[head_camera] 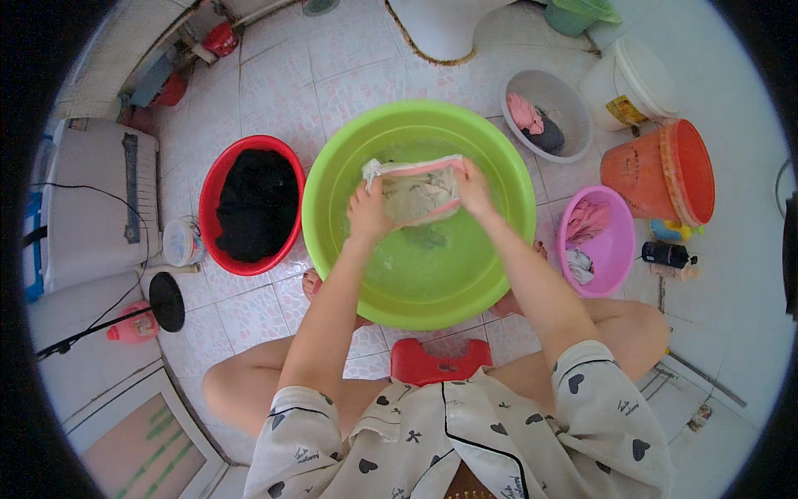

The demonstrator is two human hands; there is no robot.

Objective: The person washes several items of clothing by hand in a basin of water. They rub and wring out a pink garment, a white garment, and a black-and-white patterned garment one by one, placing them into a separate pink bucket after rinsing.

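A large lime-green plastic basin [430, 299] stands on the floor before me with clear water in it. Over the water my two hands stretch a wet, whitish cloth item with pink-edged borders [430, 167]. My left hand [369, 215] grips its left side, and my right hand [474, 188] grips the upper right corner. The cloth's lower part appears to sag into the water; its exact kind cannot be told. I sit on a red plastic stool [440, 362] with my feet beside the basin.
Left stands a red basin [207, 234] of black fabric [259, 206]. On the right are a pink basin [614, 268] and a grey basin [573, 103], both holding clothes, plus an orange bucket [636, 168] and a white lidded bucket [629, 81]. A washing machine [93, 206] stands far left.
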